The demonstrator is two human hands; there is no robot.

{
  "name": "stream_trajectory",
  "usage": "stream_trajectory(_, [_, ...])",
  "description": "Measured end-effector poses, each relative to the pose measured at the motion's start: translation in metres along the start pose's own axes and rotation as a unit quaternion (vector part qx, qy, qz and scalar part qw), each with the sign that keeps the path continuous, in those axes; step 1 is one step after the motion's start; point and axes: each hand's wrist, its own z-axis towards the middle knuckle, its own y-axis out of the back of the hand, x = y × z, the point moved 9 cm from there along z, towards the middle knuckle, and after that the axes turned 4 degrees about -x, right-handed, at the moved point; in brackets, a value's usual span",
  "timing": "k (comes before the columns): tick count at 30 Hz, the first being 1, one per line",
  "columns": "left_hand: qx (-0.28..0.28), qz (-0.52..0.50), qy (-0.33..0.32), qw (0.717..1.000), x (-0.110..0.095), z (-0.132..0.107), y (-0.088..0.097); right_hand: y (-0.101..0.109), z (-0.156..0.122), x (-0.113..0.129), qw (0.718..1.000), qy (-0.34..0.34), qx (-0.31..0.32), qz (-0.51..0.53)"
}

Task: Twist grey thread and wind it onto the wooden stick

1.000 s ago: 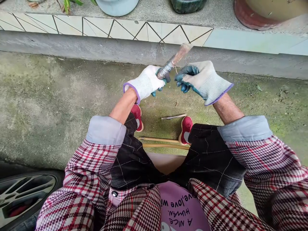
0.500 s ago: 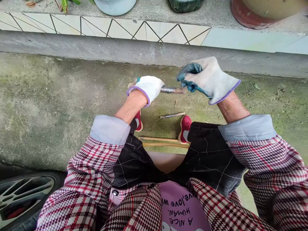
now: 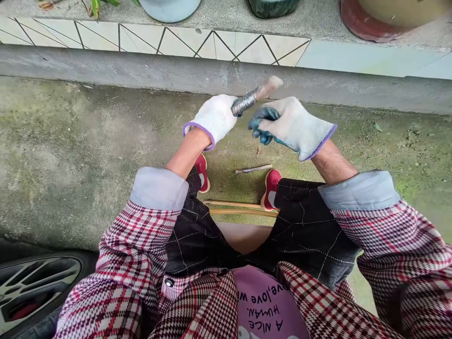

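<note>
My left hand (image 3: 218, 115), in a white knit glove with a purple cuff and dark green palm, is closed around a short wooden stick (image 3: 270, 87). Silvery wire (image 3: 245, 102) is wound tightly about its middle, and the pale bare end points up and to the right. Close by on the right is my gloved right hand (image 3: 282, 122), fingers curled and thumb pressed in; whatever they pinch is too small or hidden to see. A thinner stick (image 3: 253, 169), also partly wrapped in something silvery, lies on the ground between my shoes.
Red shoes (image 3: 272, 186) stand on the mossy concrete ground (image 3: 106, 141). Two long thin strips (image 3: 243, 213) lie between my legs. Ahead runs a tiled ledge (image 3: 212, 44) bearing several pots, including a reddish one (image 3: 370, 28). A car wheel (image 3: 38, 282) is at lower left.
The wire-wound stick in my left hand has swung from nearly level to tilted, its bare end now raised. My right hand has moved slightly left and down, fingers still curled.
</note>
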Motion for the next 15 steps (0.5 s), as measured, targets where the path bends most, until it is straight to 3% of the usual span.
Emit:
stream_trajectory(4, [0.004,0.051,0.0,0.999,0.007,-0.004,-0.012,0.0,-0.007,0.015,0.999,0.027,0.008,-0.03])
stream_trajectory(9, [0.056,0.092,-0.035,0.994,0.0,-0.009,-0.031,0.031,0.003,0.001,0.995,0.019,-0.066,-0.072])
stream_trajectory(13, [0.074,0.069,-0.085,0.991,-0.013,-0.017,-0.03,0.043,0.011,-0.01,0.994,0.023,-0.08,-0.075])
stream_trajectory(15, [0.074,0.046,-0.108,0.99,-0.018,-0.022,-0.024,0.042,0.012,-0.013,0.996,0.014,-0.08,-0.026])
